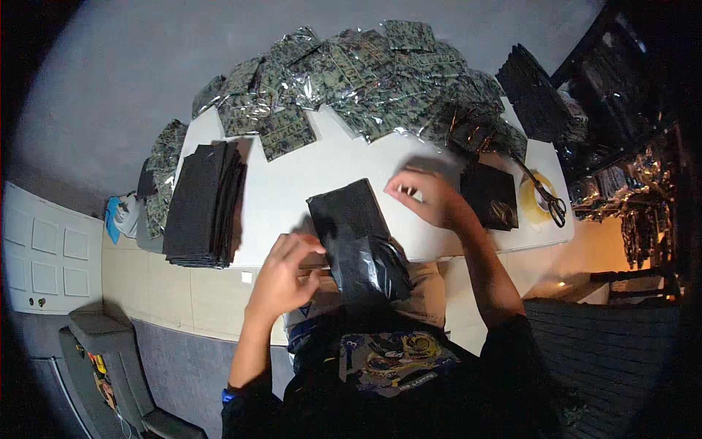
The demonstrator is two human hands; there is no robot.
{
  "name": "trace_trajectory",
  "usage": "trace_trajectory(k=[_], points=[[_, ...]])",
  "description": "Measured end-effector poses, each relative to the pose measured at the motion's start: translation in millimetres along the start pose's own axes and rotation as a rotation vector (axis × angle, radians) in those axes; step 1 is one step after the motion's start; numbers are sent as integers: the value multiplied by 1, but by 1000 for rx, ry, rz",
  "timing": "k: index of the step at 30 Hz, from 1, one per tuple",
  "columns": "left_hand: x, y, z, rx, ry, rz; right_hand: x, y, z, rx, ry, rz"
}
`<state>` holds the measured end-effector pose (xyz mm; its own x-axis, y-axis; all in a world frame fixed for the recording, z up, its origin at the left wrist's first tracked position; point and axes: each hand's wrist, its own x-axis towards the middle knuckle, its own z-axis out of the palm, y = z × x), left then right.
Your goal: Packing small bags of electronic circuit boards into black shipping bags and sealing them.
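A flat black folded packet (pixel 348 211) lies at the near edge of the white table, its lower end reaching over my lap. Shiny, wrinkled plastic film (pixel 378 266) covers that lower end. My left hand (pixel 285 274) is beside the packet's left side, fingers curled and apart; whether a fingertip touches it I cannot tell. Above the table, right of the packet and away from it, my right hand (pixel 422 196) is loosely curled with gaps between the fingers. I see nothing held in either hand.
Camouflage-patterned packs in clear plastic (pixel 351 71) pile along the far side. A stack of black folded pieces (pixel 200 206) stands left. On the right are a black packet (pixel 488 195), black-handled scissors (pixel 548 200) and a yellowish tape roll (pixel 529 203). The table (pixel 279 203) has a rounded near-right corner.
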<state>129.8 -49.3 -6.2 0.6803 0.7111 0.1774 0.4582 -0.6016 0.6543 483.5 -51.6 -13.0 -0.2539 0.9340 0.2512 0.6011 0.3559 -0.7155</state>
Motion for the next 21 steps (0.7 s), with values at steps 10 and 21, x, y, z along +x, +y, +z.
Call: trace_trajectory(k=[10,21], points=[[-11,-30,65,41,139,230,-24,8,34,177,-326,94],[101,-24,6,-618,751,-23,2,4,32,285,239,19]])
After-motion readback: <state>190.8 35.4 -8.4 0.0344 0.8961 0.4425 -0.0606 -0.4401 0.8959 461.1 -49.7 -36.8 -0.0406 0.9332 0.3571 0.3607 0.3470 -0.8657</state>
